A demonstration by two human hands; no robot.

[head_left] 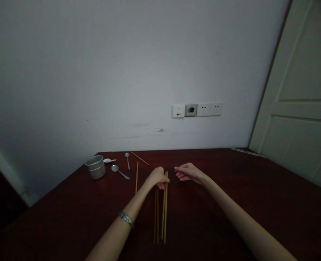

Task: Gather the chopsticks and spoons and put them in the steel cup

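My left hand (158,176) is closed at the far end of a pair of light wooden chopsticks (164,214), thumb against them. Just left of these, a darker pair of chopsticks (156,217) runs almost parallel, its far end hidden under the same hand. To the right, my right hand (188,172) hovers near the light pair without touching it, fingers loosely bent and nothing visible in them. A single chopstick (136,177) lies left of my left wrist, partly covered by the forearm. Another chopstick (140,158) rests slantwise farther back.
On the dark red table (220,214), a metal cup (95,168) stands at the left. Near it lie a white spoon (109,160), a metal spoon (120,172) and a smaller spoon (127,160). Behind is a wall with sockets (204,109); a pale door (301,108) is at right.
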